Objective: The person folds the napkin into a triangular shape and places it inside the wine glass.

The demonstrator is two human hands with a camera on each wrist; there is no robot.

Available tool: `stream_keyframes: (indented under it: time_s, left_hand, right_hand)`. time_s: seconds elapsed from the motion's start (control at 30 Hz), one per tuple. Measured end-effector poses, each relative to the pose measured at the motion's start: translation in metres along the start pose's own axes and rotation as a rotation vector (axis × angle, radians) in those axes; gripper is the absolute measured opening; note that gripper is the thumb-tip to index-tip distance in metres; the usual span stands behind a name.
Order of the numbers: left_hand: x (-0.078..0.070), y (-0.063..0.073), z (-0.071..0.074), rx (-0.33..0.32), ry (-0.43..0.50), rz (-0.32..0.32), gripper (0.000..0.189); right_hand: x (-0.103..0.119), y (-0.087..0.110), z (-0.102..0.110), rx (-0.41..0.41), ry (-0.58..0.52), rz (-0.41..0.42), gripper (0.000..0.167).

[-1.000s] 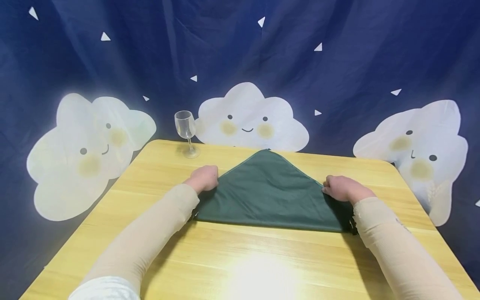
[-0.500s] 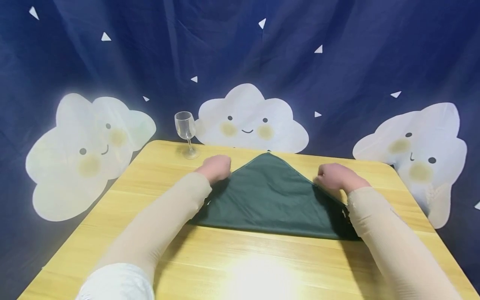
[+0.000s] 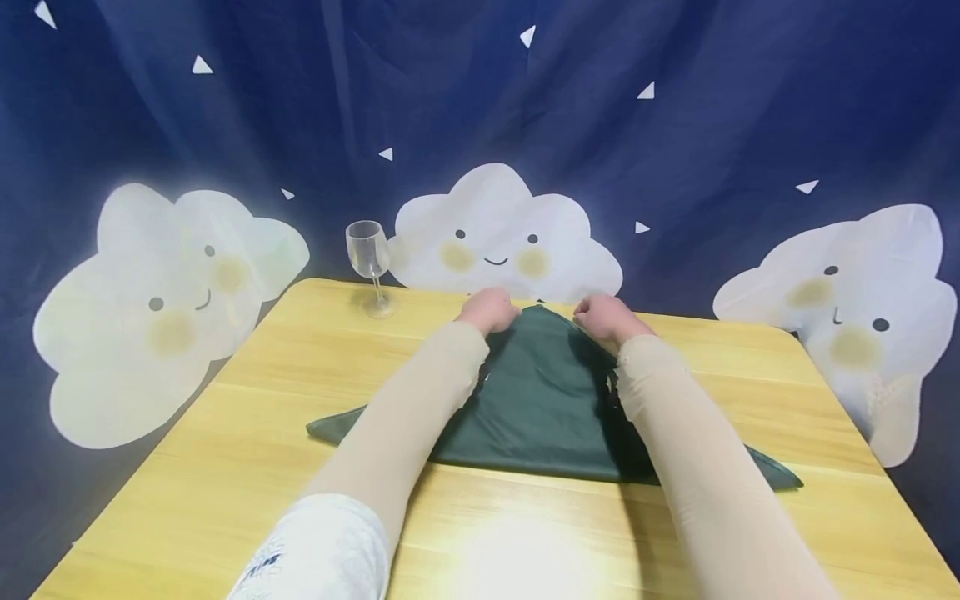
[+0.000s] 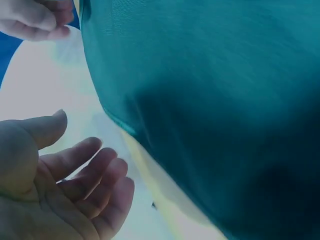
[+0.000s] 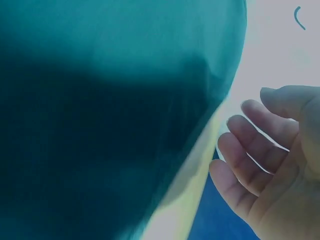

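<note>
A dark green cloth (image 3: 532,400) lies folded into a triangle on the table, its peak pointing away and its long fold toward me. My left hand (image 3: 491,310) is just left of the peak, my right hand (image 3: 603,318) just right of it. In the left wrist view the left hand (image 4: 70,185) has loosely bent fingers beside the edge of the cloth (image 4: 200,75), with nothing between them. Likewise, the right wrist view has the right hand (image 5: 275,155) with spread, relaxed fingers apart from the cloth (image 5: 125,60). Both forearms cover parts of the cloth in the head view.
A clear wine glass (image 3: 369,254) stands upright at the back left of the wooden table (image 3: 225,433). Behind the far edge hangs a dark blue curtain (image 3: 465,92) printed with smiling clouds.
Both hands have moved inward and away along the slanted edges, from the sides of the cloth to near its peak. The two side corners now show past the forearms.
</note>
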State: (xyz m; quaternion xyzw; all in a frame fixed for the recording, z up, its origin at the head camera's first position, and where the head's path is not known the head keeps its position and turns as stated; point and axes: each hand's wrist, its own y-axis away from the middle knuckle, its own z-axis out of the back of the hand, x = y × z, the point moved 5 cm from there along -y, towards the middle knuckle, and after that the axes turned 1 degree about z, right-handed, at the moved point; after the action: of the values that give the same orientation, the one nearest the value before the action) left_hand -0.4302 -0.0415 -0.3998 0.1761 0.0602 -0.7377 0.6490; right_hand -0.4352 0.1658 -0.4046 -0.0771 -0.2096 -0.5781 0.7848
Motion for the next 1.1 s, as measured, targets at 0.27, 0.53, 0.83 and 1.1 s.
stream_keyframes:
  time_s: [0.27, 0.53, 0.83, 1.1]
  left_hand:
    - [-0.016, -0.026, -0.021, 0.001, 0.031, 0.078, 0.03]
    - [-0.017, -0.034, -0.024, -0.031, 0.055, 0.15, 0.025]
    - [-0.02, -0.047, -0.024, -0.053, 0.145, -0.009, 0.022]
    - [-0.016, -0.05, -0.021, -0.112, 0.448, -0.009, 0.017]
  right_hand:
    - [0.01, -0.032, -0.017, 0.04, 0.058, -0.045, 0.026]
    - [0.013, -0.041, -0.024, 0.067, 0.041, -0.13, 0.04]
    - [0.012, -0.044, -0.022, 0.0, -0.159, -0.127, 0.032]
    - [0.009, -0.046, -0.017, -0.021, -0.309, -0.117, 0.033]
